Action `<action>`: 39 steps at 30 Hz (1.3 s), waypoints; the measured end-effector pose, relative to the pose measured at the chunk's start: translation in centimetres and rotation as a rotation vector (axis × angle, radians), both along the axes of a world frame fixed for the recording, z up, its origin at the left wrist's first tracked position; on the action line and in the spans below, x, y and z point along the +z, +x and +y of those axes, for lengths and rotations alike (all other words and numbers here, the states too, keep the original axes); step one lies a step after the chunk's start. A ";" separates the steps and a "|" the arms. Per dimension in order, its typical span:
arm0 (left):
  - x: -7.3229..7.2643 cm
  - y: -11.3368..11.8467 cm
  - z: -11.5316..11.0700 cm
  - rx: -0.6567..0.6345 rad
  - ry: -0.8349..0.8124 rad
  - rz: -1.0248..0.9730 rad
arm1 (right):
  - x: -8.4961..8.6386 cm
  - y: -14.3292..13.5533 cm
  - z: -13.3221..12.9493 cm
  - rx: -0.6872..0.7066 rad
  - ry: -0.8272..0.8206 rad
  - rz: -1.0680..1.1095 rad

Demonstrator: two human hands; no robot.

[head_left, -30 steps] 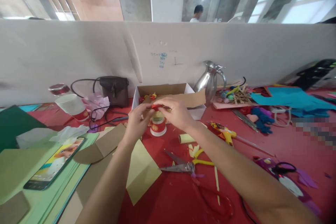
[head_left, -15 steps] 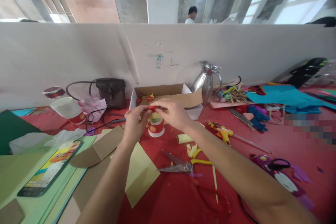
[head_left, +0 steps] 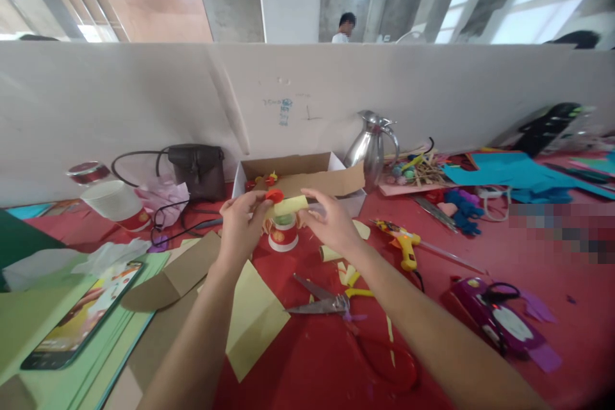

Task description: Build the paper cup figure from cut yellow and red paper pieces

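Paper roll [head_left: 291, 205] sits pinched in your left grip [head_left: 241, 229] near the red cup [head_left: 283, 238]; press lightly to avoid denting it. Your right grip [head_left: 335, 223] is parted beside its free end.

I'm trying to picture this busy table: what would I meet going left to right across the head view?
Smartphone, dark handbag, left hand, rolled yellow paper, right hand, yellow hot glue gun.
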State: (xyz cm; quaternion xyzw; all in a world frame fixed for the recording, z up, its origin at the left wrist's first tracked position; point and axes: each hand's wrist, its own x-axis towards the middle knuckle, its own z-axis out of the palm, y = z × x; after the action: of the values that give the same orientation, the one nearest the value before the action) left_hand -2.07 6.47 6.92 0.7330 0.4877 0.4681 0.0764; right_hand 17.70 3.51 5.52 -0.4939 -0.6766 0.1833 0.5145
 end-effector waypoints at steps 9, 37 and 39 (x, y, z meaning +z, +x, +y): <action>-0.1 -0.1 0.0 -0.196 -0.103 -0.633 | 0.6 -0.6 0.6 0.025 -0.025 0.090; -6.2 -3.1 -8.7 0.101 -0.611 0.051 | 0.6 0.6 1.5 0.037 -0.124 0.131; -7.1 -3.1 -8.4 0.098 -0.574 0.155 | 0.4 0.6 1.8 0.053 -0.114 0.121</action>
State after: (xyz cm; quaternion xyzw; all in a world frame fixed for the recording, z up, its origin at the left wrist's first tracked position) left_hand -5.21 -1.93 -0.19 0.6906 0.6392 0.2569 0.2202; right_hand 18.34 5.30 5.97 -0.4925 -0.6456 0.2643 0.5204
